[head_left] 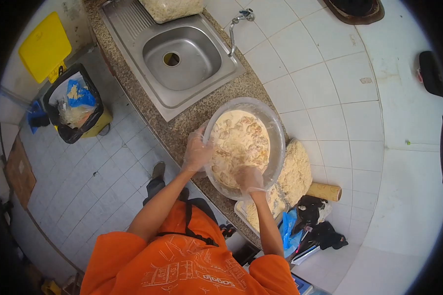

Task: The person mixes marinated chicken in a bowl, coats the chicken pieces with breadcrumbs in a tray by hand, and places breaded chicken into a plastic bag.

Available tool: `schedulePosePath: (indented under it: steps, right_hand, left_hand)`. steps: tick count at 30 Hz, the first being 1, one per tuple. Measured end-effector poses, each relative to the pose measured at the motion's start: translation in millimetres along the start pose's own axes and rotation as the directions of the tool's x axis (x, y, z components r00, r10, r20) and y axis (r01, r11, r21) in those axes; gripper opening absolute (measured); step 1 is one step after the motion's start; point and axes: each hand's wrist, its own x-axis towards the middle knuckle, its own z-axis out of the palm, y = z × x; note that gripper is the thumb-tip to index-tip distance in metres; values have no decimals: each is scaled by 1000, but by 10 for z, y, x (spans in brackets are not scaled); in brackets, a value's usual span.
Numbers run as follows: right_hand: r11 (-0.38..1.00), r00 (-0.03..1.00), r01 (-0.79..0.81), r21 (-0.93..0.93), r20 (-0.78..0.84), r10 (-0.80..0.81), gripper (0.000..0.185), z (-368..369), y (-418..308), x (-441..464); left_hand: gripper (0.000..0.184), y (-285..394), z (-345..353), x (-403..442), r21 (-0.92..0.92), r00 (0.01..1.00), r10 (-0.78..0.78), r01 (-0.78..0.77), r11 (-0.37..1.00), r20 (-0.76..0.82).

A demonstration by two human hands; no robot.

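Note:
A large translucent bowl point(279, 147) stands on the granite counter, holding pieces in a creamy, pale batter. At its left rim is my left hand point(198, 150), in a clear plastic glove, with the fingers against the bowl's side. My right hand point(248, 178), gloved too, dips into the batter at the near side of the bowl; its fingertips are hidden in the mixture. Right beside the bowl lies a bag of pale crumbs point(296, 169), and a tray of crumbs point(252, 216) sits partly under my right forearm.
A steel sink point(182, 56) with a tap point(234, 34) lies beyond the bowl. Another crumb-filled bag point(172, 7) rests at its far end. A cardboard tube point(325, 191) and dark and blue plastic bags point(290, 231) are at the right. On the floor stands an open bin point(96, 123).

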Motion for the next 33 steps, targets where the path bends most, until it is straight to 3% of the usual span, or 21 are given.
schedulePosePath:
  steps: [3,6,9,12,15,18,21,24,26,28,30,33]
  right_hand:
    - [972,978,-174,159,-90,189,28,-400,-44,141]
    - [983,870,125,134,-491,-44,31,-260,115,448]
    - [998,984,67,-7,-166,-68,31,296,311,837]
    - [998,998,20,-65,-64,-24,33,-126,258,746]
    - [997,992,35,67,-120,-27,31,-560,350,564]
    - [989,912,98,111,-408,-45,27,-815,492,290]
    - [980,749,179,87,-658,-78,29,-672,633,166]
    - [981,779,127,146,-627,-8,33,-350,478,89]
    - [967,859,222,124,-493,-134,31,105,388,208]
    - [959,871,265,102,-452,-192,30,259,345,158]
    - [961,837,268,60,-509,-202,30,276,346,22]
    - [921,878,225,317,-476,-51,25,-68,533,-91]
  left_hand:
    - [51,11,-3,-11,29,1000,6,-6,1000,-7]
    - [50,41,-2,-20,26,994,101,-100,995,-33]
    - [50,136,-42,-50,-24,996,90,-90,996,-12]
    - [49,280,-152,-63,-70,998,33,-30,997,45]
    - [48,129,-58,-57,-56,1000,28,-28,998,0]
    - [47,111,-41,-76,-75,1000,15,-14,997,5]
    - [47,336,-150,-129,-103,999,-47,49,994,23]
    - [48,408,-163,-147,-88,998,-58,60,994,30]
    - [50,302,-112,-128,-13,1000,-18,18,1000,-5]
    - [50,156,-36,-97,32,998,37,-35,999,-51]
    - [52,73,-12,-48,19,996,46,-45,999,-76]
    - [55,158,-21,-95,-45,998,1,-4,999,-69]
